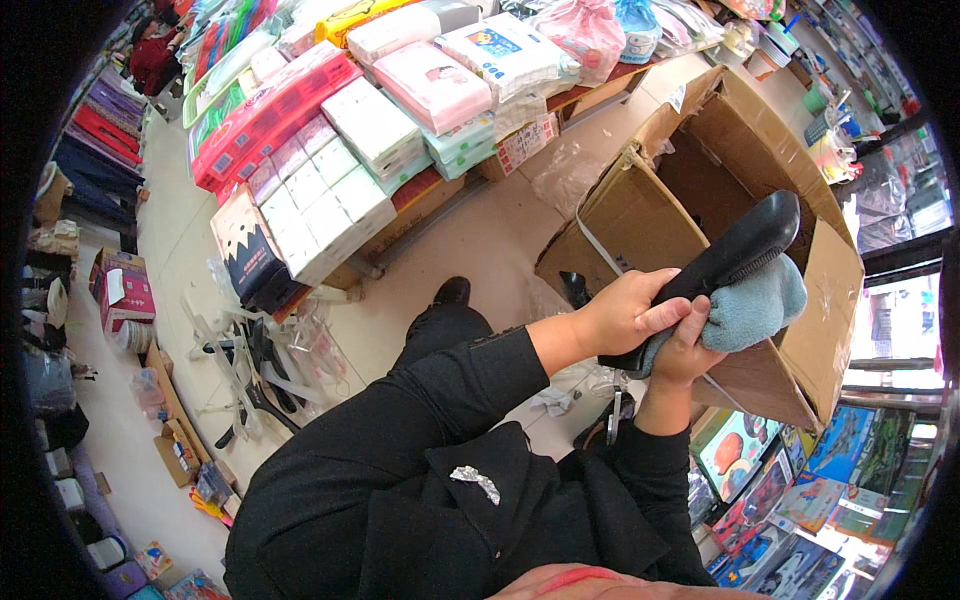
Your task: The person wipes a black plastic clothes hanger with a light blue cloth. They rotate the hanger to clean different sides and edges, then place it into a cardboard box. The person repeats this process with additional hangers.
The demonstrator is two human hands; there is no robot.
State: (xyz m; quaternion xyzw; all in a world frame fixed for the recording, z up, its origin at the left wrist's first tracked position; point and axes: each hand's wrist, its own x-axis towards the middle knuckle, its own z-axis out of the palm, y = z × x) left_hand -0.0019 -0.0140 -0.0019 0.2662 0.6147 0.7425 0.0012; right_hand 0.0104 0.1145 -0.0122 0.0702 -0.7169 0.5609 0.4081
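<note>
My left hand [630, 315] grips a black, wide-shouldered piece [742, 240], which looks like a plastic clothes hanger; its rounded end points to the upper right. My right hand [686, 349] holds a light blue cloth [757, 307] against the piece's lower side. The fingertips of the two hands meet. Below them hangs a narrow metal part [616, 412], perhaps the hanger's hook. Behind the hands stands an open cardboard box [637, 210] with its flaps spread; dark items inside are mostly hidden.
A low display table [412, 191] holds stacked tissue packs. Black hangers [262, 375] and clear plastic lie on the floor at left. Boxed toys [817, 495] stand at lower right, and shelved goods line both sides. A person [154, 56] is far off at upper left.
</note>
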